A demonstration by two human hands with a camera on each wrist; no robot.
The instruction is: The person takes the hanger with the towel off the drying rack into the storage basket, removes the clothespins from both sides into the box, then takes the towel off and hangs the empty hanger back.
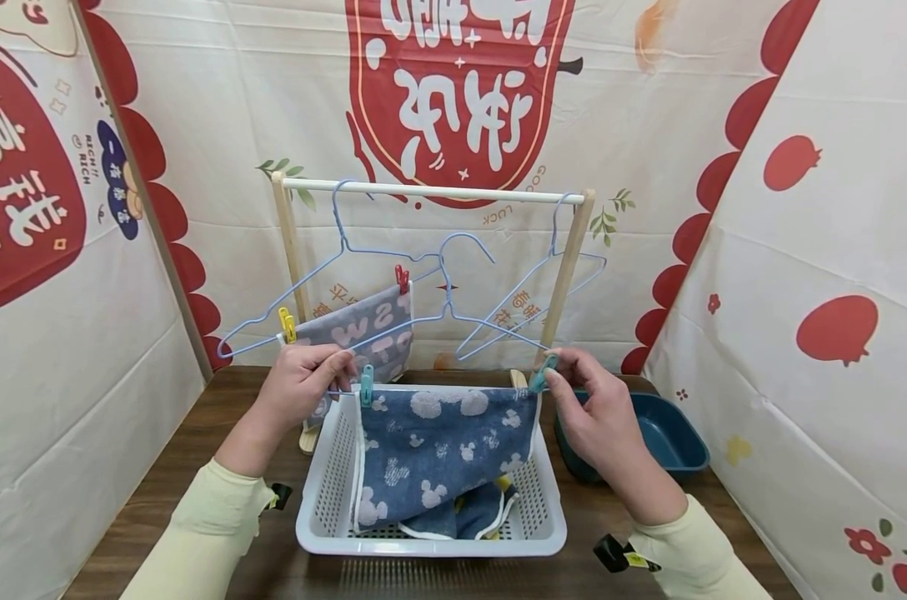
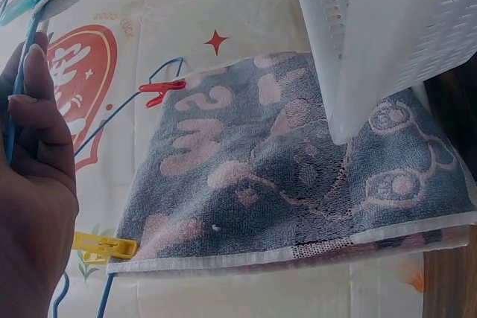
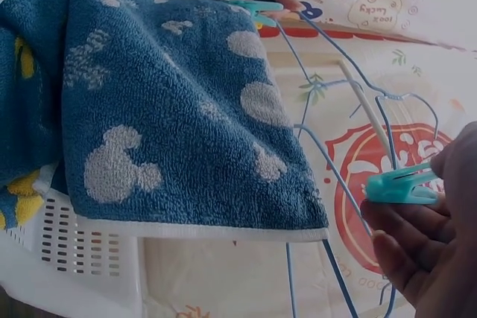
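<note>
My left hand (image 1: 292, 392) grips the left end of a blue wire hanger (image 1: 448, 287). Over the hanger's bottom bar hangs a blue towel (image 1: 438, 450) with pale mouse-head shapes. A teal clothespin (image 1: 367, 385) clamps the towel's left top corner to the bar. At the hanger's other end my right hand (image 1: 603, 417) pinches a second teal clothespin (image 3: 402, 185) between thumb and fingers. The right wrist view shows that clothespin apart from the towel's corner. Part of the hanger's right end is hidden behind the hand.
A white basket (image 1: 431, 547) under the towel holds more cloth. Behind stands a wooden rack (image 1: 461, 193); on it hang a hanger with a grey towel (image 2: 246, 176), held by red (image 1: 402, 280) and yellow (image 1: 287, 325) clothespins, and a bare hanger (image 1: 509, 312). A teal basin (image 1: 674, 433) stands right.
</note>
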